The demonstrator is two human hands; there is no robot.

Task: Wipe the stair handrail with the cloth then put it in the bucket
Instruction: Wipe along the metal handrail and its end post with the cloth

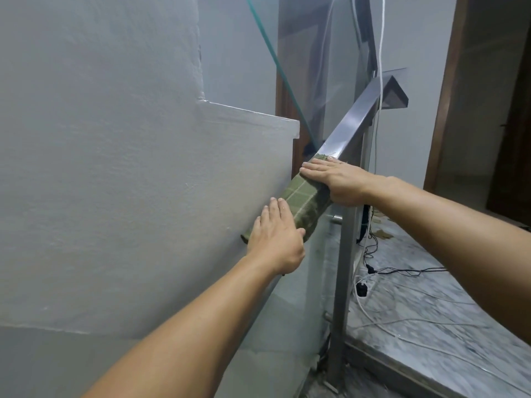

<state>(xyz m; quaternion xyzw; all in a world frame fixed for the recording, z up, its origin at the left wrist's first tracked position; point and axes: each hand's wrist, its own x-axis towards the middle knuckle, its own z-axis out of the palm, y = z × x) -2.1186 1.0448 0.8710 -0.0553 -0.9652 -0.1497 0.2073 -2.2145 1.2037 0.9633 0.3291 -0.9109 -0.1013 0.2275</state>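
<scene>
Here cloth (304, 196) draped over handrail (349, 126), pressed under both hands: left (275, 237), right (336, 182).

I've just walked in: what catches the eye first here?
Two bare hands press a green cloth onto a sloping steel handrail at centre: the left hand lower, the right hand higher. Loose cables sprawl over the marble floor at lower right.

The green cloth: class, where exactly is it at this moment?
In the head view, centre frame, the green cloth lies draped over the sloping metal handrail, pressed between the right hand above and the left hand below.
</scene>
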